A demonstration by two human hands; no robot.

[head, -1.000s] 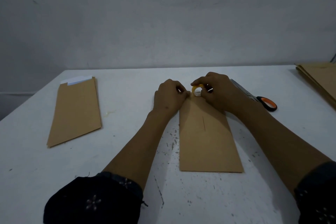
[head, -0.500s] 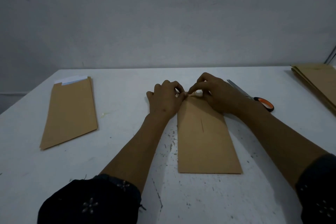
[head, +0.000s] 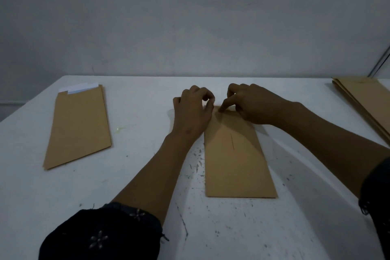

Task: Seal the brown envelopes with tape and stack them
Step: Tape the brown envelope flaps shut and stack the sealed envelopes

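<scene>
Since a second ago the yellow tape roll seen in the right hand is out of sight, and the orange-handled scissors that lay right of the centre envelope are no longer visible, likely behind the right forearm; both hands stay at that envelope's far end. Landmark: centre envelope (head: 236, 160), flat on the white table (head: 130, 186), long side running away from the viewer, thin dark line on its face. Well left of it, a small stack of brown envelopes (head: 78, 126) with a white sheet (head: 81, 88) poking out the far end; how many in that stack, can't tell. At the centre envelope's far left corner, left hand (head: 193, 114), fingers curled with thumb and forefinger meeting in a pinch at the corner; what it pinches is too small to make out. At the far edge, right hand (head: 251, 104), forefinger pointing down and pressing on the flap, other fingers curled. Well right of it, at the table's far right edge, a second stack of envelopes (head: 367, 101), several layers, cut off by the frame. Table top scuffed with dark flecks near the centre envelope. Plain grey wall (head: 190, 17) behind. Count: one single envelope, two stacks, two hands, dark sleeves on both arms.
</scene>
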